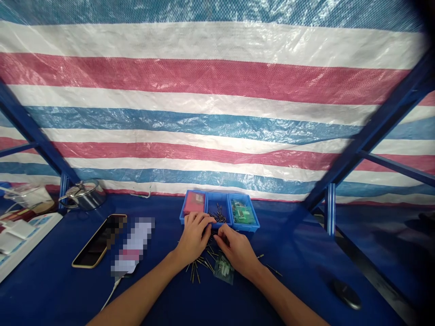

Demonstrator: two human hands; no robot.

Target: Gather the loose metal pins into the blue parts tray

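Observation:
Three joined blue trays [181, 221] stand at the back of the table. My left hand [193, 236] is bent over the front edge of the left and middle trays, fingers curled toward the thumb; what they hold is hidden. Close by on the right, my right hand [238, 249] has thumb and fingers drawn together in front of the middle tray, the grip too small to make out. Thin dark metal bits [220, 213] lie in the middle tray. More loose bits [196, 270] are scattered under and around both hands. A small clear bag [224, 270] with pieces inside lies by my right wrist.
The left tray holds a red box [193, 203]; the right holds green-looking packets [243, 213]. Leftward are a phone [98, 242], a blurred device on a white cable [110, 293], a metal mug [84, 195] and a white power strip [32, 244]. A black mouse [345, 293] sits right.

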